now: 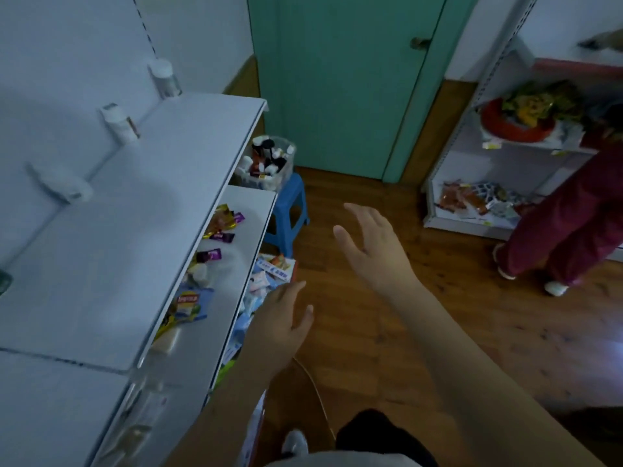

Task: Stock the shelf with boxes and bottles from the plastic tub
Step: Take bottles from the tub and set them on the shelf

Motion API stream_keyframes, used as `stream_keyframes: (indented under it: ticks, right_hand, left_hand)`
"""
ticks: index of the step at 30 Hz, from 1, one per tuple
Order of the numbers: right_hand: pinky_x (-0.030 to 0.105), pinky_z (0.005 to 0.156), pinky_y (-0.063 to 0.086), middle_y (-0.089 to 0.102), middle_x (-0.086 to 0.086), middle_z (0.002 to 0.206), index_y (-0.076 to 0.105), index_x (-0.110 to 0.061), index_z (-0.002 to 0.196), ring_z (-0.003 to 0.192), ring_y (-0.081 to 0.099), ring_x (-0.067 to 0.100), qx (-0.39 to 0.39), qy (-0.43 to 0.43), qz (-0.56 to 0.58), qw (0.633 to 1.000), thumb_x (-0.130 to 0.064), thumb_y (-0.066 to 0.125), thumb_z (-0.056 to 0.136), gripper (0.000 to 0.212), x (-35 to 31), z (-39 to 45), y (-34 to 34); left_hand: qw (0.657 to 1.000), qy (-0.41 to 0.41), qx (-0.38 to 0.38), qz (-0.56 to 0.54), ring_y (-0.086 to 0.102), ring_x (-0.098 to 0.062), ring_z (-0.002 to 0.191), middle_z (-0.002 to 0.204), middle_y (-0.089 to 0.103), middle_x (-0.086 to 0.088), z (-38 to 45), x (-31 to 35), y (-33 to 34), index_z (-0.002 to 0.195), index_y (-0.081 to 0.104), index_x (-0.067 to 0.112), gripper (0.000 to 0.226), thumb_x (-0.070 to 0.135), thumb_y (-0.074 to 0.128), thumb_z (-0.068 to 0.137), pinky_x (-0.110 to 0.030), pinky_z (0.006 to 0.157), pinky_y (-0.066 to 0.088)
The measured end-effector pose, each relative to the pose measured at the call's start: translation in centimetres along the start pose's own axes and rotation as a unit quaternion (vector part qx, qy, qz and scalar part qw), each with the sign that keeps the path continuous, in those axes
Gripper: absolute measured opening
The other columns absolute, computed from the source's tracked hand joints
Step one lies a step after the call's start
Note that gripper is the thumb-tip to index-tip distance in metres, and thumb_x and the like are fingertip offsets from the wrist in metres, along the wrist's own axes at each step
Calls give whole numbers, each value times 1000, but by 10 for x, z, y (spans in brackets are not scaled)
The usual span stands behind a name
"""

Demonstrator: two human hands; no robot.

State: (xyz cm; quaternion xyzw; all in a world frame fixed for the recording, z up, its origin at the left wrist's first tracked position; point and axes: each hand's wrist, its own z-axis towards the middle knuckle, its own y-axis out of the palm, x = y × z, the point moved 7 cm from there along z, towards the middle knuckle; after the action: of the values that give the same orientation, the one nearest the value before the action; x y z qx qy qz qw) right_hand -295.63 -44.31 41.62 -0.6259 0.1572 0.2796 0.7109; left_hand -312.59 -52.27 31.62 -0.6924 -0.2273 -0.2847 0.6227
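Observation:
A clear plastic tub (284, 170) full of small bottles and boxes stands on a blue stool (289, 210) at the far end of the white shelf (141, 210). Three white bottles stand along the top shelf's back: one (164, 77), a second (120, 124), a third (65, 187). My left hand (281, 320) hovers open beside the lower shelf's front edge, holding nothing. Out over the wooden floor my right hand (369, 246) is open too, fingers spread, well short of the tub.
The lower shelf (232, 264) holds snack packets and a yellow-blue box (190, 303); more boxes lie beneath. A green door (344, 82) is straight ahead. At the right, another person in dark red trousers (566, 230) stands by a second shelf unit (472, 197) with goods.

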Motion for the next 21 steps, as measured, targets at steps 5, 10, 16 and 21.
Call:
stream_keyframes:
  ticks: [5, 10, 16, 21]
  right_hand:
    - [29, 107, 32, 40, -3, 151, 35, -25, 150, 140, 34, 16, 5, 30, 4, 1000, -55, 40, 101, 58, 47, 75, 2]
    - [26, 105, 29, 40, -2, 151, 36, -22, 150, 140, 34, 17, -11, 24, 38, 999, -53, 41, 101, 58, 103, 190, 7]
    - [24, 104, 27, 39, -3, 151, 35, -23, 151, 141, 32, 16, -42, 19, 60, 997, -53, 42, 101, 58, 161, 333, -1]
    - [30, 110, 28, 39, -2, 153, 33, -22, 151, 143, 30, 17, -78, -10, 36, 996, -54, 41, 101, 60, 186, 451, -12]
  left_hand:
    - [1000, -4, -13, 15, 44, -12, 130, 143, 48, 1, 89, 3, 2, 144, 44, 22, 54, 47, 44, 97, -24, 104, 36]
    - [999, 0, -35, 35, 40, -15, 137, 149, 43, 2, 204, 6, 17, 148, 40, 22, 76, 66, 24, 88, -33, 111, 38]
    - [997, -35, -37, 62, 51, -17, 124, 143, 45, 0, 355, 24, 24, 147, 39, 22, 53, 44, 45, 100, -40, 103, 47]
    - [997, -49, -5, 65, 46, -20, 127, 141, 47, -4, 462, 42, 15, 147, 41, 18, 51, 38, 48, 101, -36, 104, 43]
